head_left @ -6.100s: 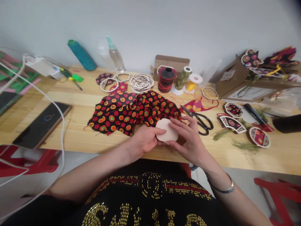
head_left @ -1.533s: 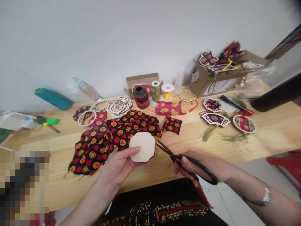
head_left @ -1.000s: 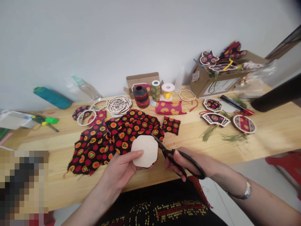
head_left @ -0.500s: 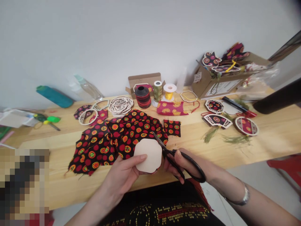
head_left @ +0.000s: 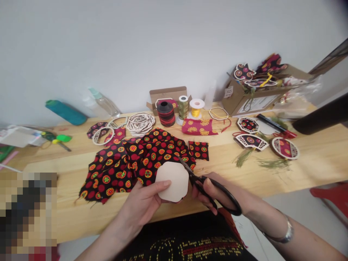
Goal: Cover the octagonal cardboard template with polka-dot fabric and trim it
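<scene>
Between thumb and fingers, my left hand (head_left: 146,199) grips a cream-coloured panel (head_left: 173,183) with rounded, notched corners. A little dark red shows along the panel's lower edge. My right hand (head_left: 210,190) has its fingers through the handles of black scissors (head_left: 197,183). Their blades point up and left, close beside the panel's upper right edge; I cannot tell whether they touch it. Behind the panel, a crumpled black cloth (head_left: 108,170) with red and orange flower prints spreads over the wooden table (head_left: 228,152). A small square of the same cloth (head_left: 199,149) lies to its right.
Thread spools (head_left: 166,114) stand at the back near a small cardboard box (head_left: 168,96). Wooden cutouts (head_left: 140,124) are stacked left of them. Finished-looking ornaments (head_left: 250,141) lie right, before a filled carton (head_left: 258,101). A dark cylinder (head_left: 320,114) juts in from the right.
The scissors and my right hand have shifted slightly right and down. The panel in my left hand has moved very little. The whole view has shifted slightly.
</scene>
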The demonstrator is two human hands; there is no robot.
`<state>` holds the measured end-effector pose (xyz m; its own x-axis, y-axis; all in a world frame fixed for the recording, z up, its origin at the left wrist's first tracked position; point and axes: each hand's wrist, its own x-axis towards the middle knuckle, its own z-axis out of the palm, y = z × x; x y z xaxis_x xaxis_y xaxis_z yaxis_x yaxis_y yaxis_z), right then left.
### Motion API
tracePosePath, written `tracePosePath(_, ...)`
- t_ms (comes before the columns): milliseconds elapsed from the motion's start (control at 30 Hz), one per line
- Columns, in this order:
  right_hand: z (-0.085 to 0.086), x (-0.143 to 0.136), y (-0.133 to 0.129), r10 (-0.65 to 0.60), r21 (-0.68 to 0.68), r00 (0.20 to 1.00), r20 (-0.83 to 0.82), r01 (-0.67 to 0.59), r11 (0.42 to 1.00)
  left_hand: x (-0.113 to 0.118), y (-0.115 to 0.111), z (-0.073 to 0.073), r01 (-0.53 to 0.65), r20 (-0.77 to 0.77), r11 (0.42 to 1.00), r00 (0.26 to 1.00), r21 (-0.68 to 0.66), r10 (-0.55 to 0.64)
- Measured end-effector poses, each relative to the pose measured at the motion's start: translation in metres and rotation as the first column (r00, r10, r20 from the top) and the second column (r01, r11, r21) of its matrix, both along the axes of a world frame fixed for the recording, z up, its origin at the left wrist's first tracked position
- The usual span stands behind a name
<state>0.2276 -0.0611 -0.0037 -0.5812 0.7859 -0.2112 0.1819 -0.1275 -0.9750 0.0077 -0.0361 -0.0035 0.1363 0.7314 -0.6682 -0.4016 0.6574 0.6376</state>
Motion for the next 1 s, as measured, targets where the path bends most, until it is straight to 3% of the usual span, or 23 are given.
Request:
tracePosePath(267,-0.005,0.002,-0.002,-0.046,-0.078,0.998,-0.033,0.043,0.996,0.001,0.000,0.004,-0.009,-0.013,1.000,1.000,-0.011,0.009)
tracePosePath(500,0.002,0.001,-0.001,-0.079,-0.204,0.997,-0.011,0.075,0.976,0.000,0.001,0.005,0.014,0.011,1.000,1.000,-0.001,-0.014)
tracePosePath(733,-0.003,0.005,-0.001,-0.064,-0.152,0.996,-0.063,0.054,0.987,-0.001,0.002,0.006,0.018,0.025,1.000,1.000,0.008,-0.018)
tracePosePath(1000,-0.010,0.015,-0.002,-0.002,-0.157,1.000,0.022,0.005,0.988,-0.004,0.001,0.003,0.051,0.052,0.998,0.997,0.021,-0.052)
